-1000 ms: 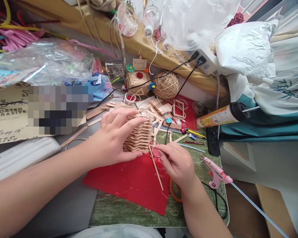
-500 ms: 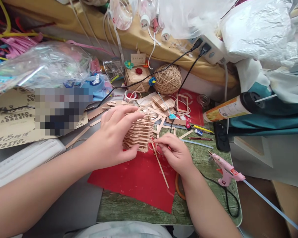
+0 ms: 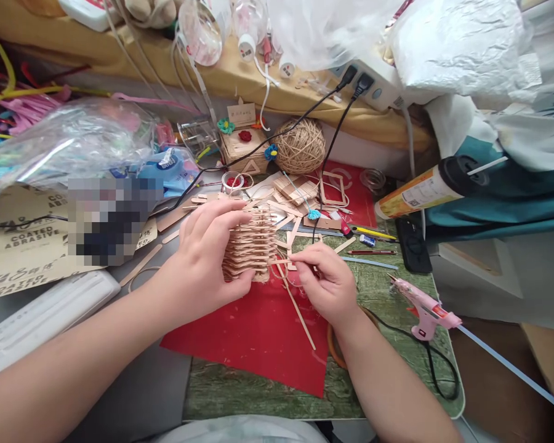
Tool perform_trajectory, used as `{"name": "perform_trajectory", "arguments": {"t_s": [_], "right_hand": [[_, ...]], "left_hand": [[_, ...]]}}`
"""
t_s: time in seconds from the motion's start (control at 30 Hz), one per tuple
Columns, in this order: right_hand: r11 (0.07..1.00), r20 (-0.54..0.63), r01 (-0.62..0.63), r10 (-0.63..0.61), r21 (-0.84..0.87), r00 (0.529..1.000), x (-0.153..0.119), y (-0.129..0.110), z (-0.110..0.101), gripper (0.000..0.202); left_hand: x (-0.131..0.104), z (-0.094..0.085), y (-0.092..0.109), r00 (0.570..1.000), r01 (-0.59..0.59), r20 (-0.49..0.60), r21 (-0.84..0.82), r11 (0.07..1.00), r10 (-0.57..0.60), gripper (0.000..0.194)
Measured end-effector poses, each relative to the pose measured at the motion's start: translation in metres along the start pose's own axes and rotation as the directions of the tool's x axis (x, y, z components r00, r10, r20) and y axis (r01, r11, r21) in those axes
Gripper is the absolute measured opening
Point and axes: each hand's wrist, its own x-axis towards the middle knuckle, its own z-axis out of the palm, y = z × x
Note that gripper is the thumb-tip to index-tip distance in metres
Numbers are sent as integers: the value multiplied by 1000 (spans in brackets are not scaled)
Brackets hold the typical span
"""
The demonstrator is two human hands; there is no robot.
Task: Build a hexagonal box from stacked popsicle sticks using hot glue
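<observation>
My left hand (image 3: pixel 203 261) grips a stacked structure of wooden craft sticks (image 3: pixel 252 243) from its left side, fingers over the top and thumb at the base. The structure stands on a red sheet (image 3: pixel 258 335). My right hand (image 3: pixel 327 283) pinches a thin wooden stick (image 3: pixel 279 261) and holds its tip against the structure's right side near the bottom. A long thin wooden skewer (image 3: pixel 300 311) lies on the red sheet just below my right hand.
A pink glue gun (image 3: pixel 422 311) with a black cord lies at the right on the green mat (image 3: pixel 388 289). Behind are a twine ball (image 3: pixel 300 146), a small wooden box (image 3: pixel 242 147), loose craft sticks (image 3: pixel 300 191), a tube (image 3: pixel 420 192), a power strip (image 3: pixel 373 80) and plastic bags (image 3: pixel 74 141).
My right hand has risen from the mat and brought a thin stick up to the right side of the structure. The left hand keeps its hold; the view shifted slightly.
</observation>
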Motion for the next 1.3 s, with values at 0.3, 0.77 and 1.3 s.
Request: {"name": "perform_trajectory", "arguments": {"t_s": [0.3, 0.77, 1.3], "right_hand": [[981, -13, 155, -157, -116, 987, -4, -16, -4, 28], [880, 135, 369, -344, -298, 929, -7, -6, -4, 37], [990, 137, 109, -95, -93, 986, -9, 16, 13, 37]], "left_hand": [[3, 6, -5, 999, -12, -34, -14, 1000, 12, 76], [3, 9, -5, 998, -32, -63, -15, 999, 31, 71], [5, 7, -7, 998, -23, -50, -9, 1000, 23, 66]]}}
